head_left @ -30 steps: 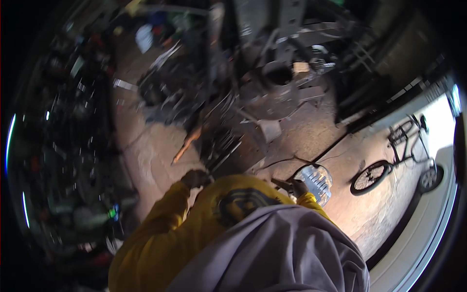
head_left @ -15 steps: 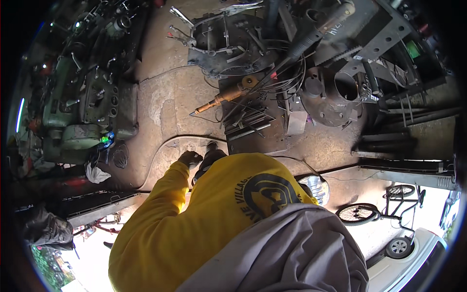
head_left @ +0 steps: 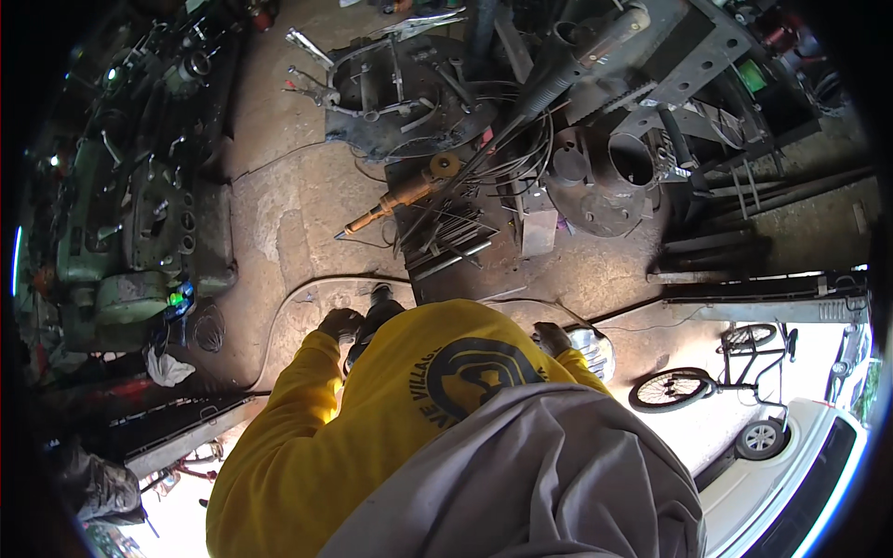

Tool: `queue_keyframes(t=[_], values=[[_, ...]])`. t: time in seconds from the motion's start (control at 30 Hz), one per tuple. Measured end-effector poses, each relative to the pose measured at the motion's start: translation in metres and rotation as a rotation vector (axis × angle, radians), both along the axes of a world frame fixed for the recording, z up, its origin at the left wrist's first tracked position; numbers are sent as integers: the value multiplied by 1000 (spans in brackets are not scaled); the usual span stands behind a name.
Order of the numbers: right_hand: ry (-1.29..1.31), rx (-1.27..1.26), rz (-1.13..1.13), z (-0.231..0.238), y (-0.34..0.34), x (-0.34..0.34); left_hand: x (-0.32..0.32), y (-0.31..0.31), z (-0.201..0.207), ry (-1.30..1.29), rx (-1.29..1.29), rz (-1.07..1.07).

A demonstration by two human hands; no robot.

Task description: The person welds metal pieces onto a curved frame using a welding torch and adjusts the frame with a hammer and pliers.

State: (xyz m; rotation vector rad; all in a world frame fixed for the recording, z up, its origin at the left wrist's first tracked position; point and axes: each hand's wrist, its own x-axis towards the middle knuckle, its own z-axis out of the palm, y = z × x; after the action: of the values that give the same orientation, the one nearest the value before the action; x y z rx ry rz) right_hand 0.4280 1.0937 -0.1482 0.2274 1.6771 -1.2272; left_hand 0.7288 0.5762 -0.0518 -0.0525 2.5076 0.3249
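Note:
My left hand (head_left: 342, 324) hangs in front of the yellow sweatshirt, beside my dark-clad leg (head_left: 379, 316). Its fingers look curled, and nothing shows in them. On the other side of the body my right hand (head_left: 553, 337) sticks out past the sweatshirt, small and dark; its finger shape is unclear. Neither hand touches any tool. Ahead, an orange power tool (head_left: 395, 205) with a pointed tip lies across a dark metal plate (head_left: 474, 286), beside a bundle of thin metal rods (head_left: 456, 242).
A green machine (head_left: 130, 223) with levers stands along the left. Farther ahead is a round dark plate (head_left: 409, 130) with clamps and metal pieces. A hose (head_left: 288, 302) curves over the floor. At right are a wide pipe (head_left: 633, 160), a bicycle (head_left: 670, 391) and a white vehicle (head_left: 781, 484).
My right hand has come into view beside the sweatshirt. The workshop has shifted left in the picture, and my left hand sits slightly farther left and lower.

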Motion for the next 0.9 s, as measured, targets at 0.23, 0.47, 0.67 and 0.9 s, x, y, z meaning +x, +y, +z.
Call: queue_keyframes(t=[0.23,0.47,0.67,0.9], values=[[-8,-93,-39,-3,6,50,-7,-27,-3,-178,-43,-66],[-152,94,-305,67,31,59,-56,-27,4,-163,-16,-102],[-83,143,-347,63,63,82,-115,-12,-7,-330,598,485],[119,7,-162,94,47,84,-110,-31,-33,43,542,105]])
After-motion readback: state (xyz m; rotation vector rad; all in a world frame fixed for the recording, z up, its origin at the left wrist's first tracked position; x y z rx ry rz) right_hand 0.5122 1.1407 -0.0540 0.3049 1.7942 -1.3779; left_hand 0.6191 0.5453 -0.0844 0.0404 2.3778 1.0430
